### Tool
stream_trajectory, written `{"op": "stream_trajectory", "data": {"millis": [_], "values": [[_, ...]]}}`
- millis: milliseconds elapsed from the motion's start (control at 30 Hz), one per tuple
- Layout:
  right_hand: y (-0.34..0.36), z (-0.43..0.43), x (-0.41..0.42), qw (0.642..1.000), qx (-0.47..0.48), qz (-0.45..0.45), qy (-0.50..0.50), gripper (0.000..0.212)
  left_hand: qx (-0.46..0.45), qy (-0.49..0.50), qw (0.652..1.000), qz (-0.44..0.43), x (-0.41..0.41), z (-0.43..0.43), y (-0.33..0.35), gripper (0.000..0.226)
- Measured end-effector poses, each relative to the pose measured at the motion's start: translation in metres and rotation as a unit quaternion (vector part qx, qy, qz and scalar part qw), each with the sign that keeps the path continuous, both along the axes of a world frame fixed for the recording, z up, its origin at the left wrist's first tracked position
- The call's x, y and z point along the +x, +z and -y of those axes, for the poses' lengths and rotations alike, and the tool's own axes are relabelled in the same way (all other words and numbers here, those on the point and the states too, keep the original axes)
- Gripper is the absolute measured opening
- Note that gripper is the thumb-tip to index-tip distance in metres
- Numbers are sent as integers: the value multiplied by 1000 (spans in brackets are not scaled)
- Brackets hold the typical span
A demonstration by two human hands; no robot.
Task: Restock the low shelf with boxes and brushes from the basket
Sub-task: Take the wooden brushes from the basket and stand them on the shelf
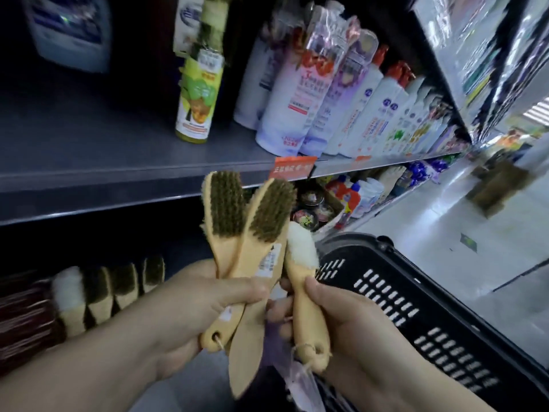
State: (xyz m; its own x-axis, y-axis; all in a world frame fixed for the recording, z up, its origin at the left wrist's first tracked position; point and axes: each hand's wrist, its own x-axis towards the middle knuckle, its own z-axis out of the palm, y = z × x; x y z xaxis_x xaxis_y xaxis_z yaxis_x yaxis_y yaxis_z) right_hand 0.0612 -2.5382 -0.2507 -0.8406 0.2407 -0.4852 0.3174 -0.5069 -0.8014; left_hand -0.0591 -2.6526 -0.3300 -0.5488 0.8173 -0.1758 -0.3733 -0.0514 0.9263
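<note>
My left hand [202, 304] grips two wooden brushes with dark bristles [261, 215] by their handles, bristles pointing up. My right hand [335, 319] holds a third wooden brush with white bristles [300, 248] by its handle, close beside the other two. The black plastic basket [416, 301] stands at the lower right, just behind my right hand. On the low shelf at the lower left, a row of similar brushes [110, 289] stands upright, one with white bristles and several with dark ones.
The grey shelf board [118, 162] above holds a yellow-green bottle [199, 93] and a row of white refill pouches and bottles [341, 93]. Round tins in a carton [312, 206] sit on the low shelf further right. The aisle floor [445, 221] runs to the right.
</note>
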Motion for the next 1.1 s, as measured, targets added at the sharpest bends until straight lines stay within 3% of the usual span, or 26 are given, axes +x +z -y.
{"op": "stream_trajectory", "data": {"millis": [100,267,467,533,800,900,1100], "values": [[-27,23,-26,998,53,41,-7,37,-4,55,998,23,9,35,-19,10],[-91,50,-65,989,113,96,-19,44,-158,239,954,86,13,78,-56,17],[-172,58,-99,963,224,149,23,14,-189,366,907,89,-1,114,-84,10],[-189,52,-102,957,247,146,39,2,-201,374,899,103,-1,120,-90,11],[-214,21,-131,966,205,157,13,28,-227,332,909,109,2,130,-98,20],[-220,17,-147,965,218,140,26,24,-226,325,910,119,4,132,-100,23],[-239,9,-160,907,374,120,154,16,-217,355,900,134,-3,128,-108,20]]}}
